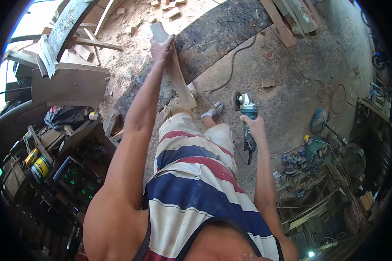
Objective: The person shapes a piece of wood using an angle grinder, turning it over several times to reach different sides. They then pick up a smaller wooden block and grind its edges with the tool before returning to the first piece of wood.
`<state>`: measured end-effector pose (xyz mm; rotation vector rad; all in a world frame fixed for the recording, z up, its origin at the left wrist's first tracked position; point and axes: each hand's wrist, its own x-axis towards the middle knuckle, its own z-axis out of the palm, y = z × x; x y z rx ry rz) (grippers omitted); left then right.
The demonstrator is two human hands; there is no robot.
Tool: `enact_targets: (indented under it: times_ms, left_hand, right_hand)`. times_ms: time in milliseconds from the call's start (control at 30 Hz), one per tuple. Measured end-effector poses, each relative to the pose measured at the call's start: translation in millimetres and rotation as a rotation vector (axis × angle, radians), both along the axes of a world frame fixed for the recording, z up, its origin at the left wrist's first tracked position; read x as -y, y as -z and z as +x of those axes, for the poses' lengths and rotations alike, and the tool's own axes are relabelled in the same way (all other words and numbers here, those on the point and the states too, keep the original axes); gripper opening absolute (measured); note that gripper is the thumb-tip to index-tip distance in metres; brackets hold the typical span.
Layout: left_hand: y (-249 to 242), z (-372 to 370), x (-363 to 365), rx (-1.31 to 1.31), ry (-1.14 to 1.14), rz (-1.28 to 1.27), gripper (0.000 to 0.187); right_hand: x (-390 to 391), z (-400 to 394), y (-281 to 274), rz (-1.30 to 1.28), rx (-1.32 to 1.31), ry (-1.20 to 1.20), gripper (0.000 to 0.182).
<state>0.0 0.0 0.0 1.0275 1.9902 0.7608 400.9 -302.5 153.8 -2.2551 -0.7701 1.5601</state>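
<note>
Wood offcuts (173,13) scattered beyond the held board (176,71)

Left hand (162,51) grips the curved wood piece (173,69) near its far end. Right hand (254,127) wrapped on angle grinder (249,114), disc (236,100) just beyond the fingers.

Floor (300,65), grey and stained: bearing a dark, blotched strip (222,32); sawdust (123,58) and small wood blocks (173,13) lying scattered beside it; one flat wood scrap (268,82) lying apart; one dark cord (232,61) curving across.
</note>
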Motion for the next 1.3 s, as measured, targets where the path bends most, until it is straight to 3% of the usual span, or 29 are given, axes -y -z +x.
enact_targets:
  times_ms: [67,100,167,233,300,400,433,533,900,1067,1300]
  left_hand:
    - [0,19,8,-0.122,0.008,-0.007,0.108]
    - [14,31,-5,-0.255,0.041,0.102,0.107]
    - [30,60,6,-0.448,0.134,0.179,0.105]
    - [36,77,11,-0.299,0.071,0.208,0.103]
    - [33,73,15,-0.315,0.145,0.288,0.113]
    - [44,70,30,-0.615,0.191,0.346,0.119]
    - [45,67,34,-0.598,0.196,0.366,0.121]
    - [42,69,42,-0.532,0.203,0.370,0.124]
    - [62,70,38,-0.658,0.139,0.391,0.122]
    - [34,77,47,-0.490,0.149,0.329,0.110]
    - [33,81,45,-0.525,0.138,0.354,0.108]
  right_hand:
    - [4,-7,-1,-0.099,-0.042,-0.024,0.033]
    - [0,-4,45,-0.078,-0.160,-0.003,0.032]
    - [17,-5,59,-0.177,-0.326,0.063,0.032]
    - [24,-9,75,-0.209,-0.435,0.130,0.032]
    - [27,-10,88,-0.263,-0.478,0.069,0.033]
    - [21,-21,105,-0.272,-0.573,0.020,0.038]
    - [18,-24,107,-0.275,-0.620,0.019,0.039]
    - [-1,-27,104,-0.254,-0.585,-0.152,0.040]
    - [-17,-32,108,-0.300,-0.514,-0.227,0.042]
    - [-25,-34,93,-0.268,-0.498,-0.270,0.044]
    - [-33,-30,101,-0.337,-0.479,-0.272,0.044]
